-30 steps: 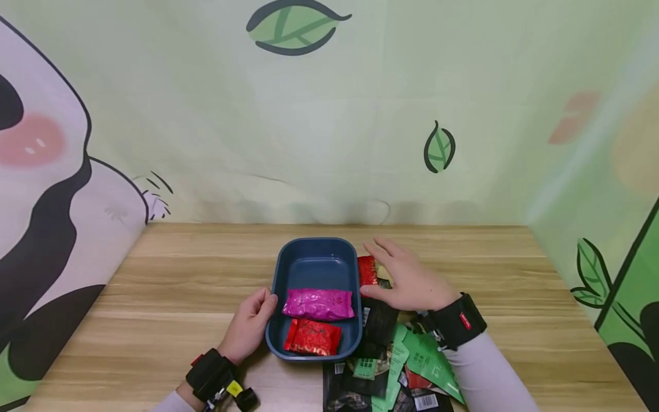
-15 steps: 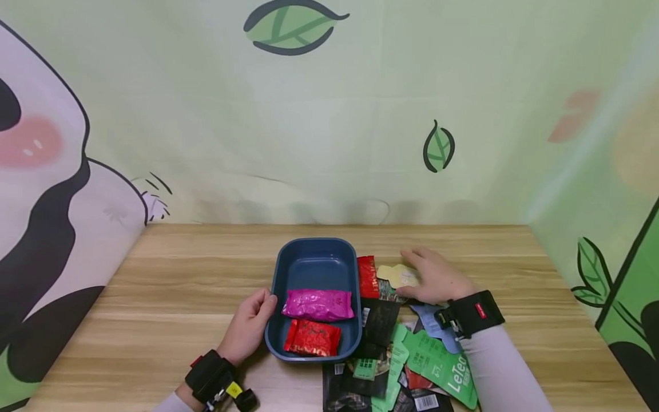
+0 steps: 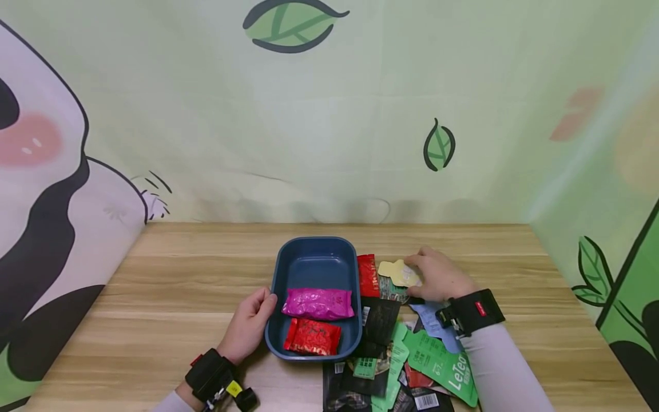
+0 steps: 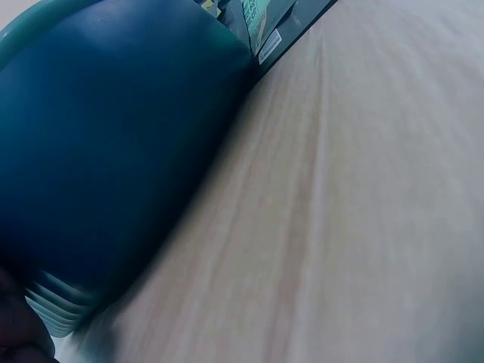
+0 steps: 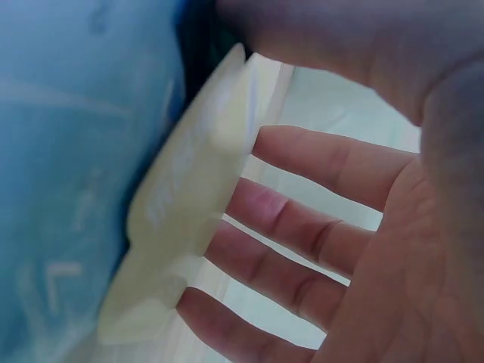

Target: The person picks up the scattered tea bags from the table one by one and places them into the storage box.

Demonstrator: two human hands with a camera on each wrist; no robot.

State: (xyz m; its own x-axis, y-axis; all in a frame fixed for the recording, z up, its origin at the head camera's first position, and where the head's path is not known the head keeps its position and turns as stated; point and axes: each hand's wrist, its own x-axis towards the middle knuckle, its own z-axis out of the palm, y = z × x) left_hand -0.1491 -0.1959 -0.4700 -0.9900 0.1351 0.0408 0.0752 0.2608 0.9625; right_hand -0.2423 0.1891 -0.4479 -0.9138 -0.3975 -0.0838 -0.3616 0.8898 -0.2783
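Note:
My left hand [image 3: 247, 323] holds the left rim of a blue rectangular tub [image 3: 319, 269], its thumb at the edge. The left wrist view shows the tub's side wall [image 4: 113, 144] and a little of the hand at bottom left. Inside the tub lie a shiny magenta packet [image 3: 318, 304] and a red packet [image 3: 312, 337]. To the right, my right hand [image 3: 441, 276] touches a flat, pale-yellow shaped packet [image 3: 397, 273] at its right end. In the right wrist view, nearly straight fingers [image 5: 302, 159] meet the edge of the yellow packet [image 5: 178, 204]; the thumb's contact is unclear.
Right of the tub spreads a heap of packets: a red one [image 3: 368, 276], black ones [image 3: 380, 320], a blue one [image 3: 437, 326] and a green one [image 3: 443, 366]. Part of the heap lies under my right forearm. A printed cloth [image 3: 329, 143] hangs behind the wooden table [image 3: 170, 297].
My right hand has moved right from beside the tub's edge to the yellow packet, uncovering more of the heap. Its fingers have drawn closer together at that packet. The left hand stays put.

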